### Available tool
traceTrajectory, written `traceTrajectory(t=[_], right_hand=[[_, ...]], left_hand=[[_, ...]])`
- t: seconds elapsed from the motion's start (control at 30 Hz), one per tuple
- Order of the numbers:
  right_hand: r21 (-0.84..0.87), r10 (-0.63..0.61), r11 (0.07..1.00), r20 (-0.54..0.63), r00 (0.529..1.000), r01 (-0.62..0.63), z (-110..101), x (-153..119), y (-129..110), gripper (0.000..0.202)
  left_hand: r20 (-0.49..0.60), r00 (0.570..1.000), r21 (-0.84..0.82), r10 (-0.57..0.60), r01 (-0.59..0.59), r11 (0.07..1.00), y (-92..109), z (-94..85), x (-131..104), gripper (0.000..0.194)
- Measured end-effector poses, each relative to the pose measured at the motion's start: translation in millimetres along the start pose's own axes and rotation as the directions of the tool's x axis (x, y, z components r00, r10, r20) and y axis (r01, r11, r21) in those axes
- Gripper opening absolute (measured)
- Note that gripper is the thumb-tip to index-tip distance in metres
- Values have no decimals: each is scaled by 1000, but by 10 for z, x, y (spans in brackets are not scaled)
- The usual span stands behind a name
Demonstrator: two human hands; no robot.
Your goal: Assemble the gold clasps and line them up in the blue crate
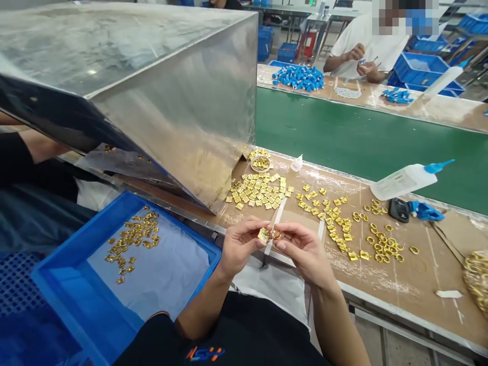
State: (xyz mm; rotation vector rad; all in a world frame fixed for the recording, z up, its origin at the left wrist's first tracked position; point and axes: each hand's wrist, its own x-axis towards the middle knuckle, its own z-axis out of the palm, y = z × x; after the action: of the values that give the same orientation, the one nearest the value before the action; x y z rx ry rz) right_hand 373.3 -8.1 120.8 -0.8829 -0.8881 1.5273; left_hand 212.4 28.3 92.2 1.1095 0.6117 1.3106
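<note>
Between the fingertips of my left hand point(241, 244) is a gold square piece point(263, 234). My right hand point(303, 249) pinches a gold ring point(276, 235) right beside it; whether the two parts touch I cannot tell. Both hands are held up at the front edge of the workbench point(404, 284). Beyond them lies a spread of gold square pieces point(259, 190). More gold square pieces trail off to the right in a loose row, up to a group of loose gold rings point(385, 246).
A blue tray point(49, 277) with gold pieces on white lining stands at my left. Above it a large metal hood point(183, 101) juts over the bench. A bottle with a blue tip point(404, 181) leans beside the green belt point(343, 124). Across it a person point(371, 46) handles small parts.
</note>
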Motion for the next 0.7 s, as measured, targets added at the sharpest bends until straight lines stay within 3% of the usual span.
traceTrajectory(t=[0.1,0.2,0.5,0.7], right_hand=[[-295,-161,945,-44,986,141,36,-50,-41,19],[-481,-267,848,-22,963,224,81,-51,-43,19],[-672,-491,641,14,871,371,144,3,-30,14],[-760,-485,558,27,874,333,240,-55,-39,18]], left_hand=[[10,1000,-10,-5,5,1000,-40,-4,15,29],[3,1000,-14,-11,11,1000,-56,-16,10,29],[-7,1000,-22,-2,1,1000,-24,-20,-60,30],[-38,999,-24,28,-29,999,-18,-1,-109,28]])
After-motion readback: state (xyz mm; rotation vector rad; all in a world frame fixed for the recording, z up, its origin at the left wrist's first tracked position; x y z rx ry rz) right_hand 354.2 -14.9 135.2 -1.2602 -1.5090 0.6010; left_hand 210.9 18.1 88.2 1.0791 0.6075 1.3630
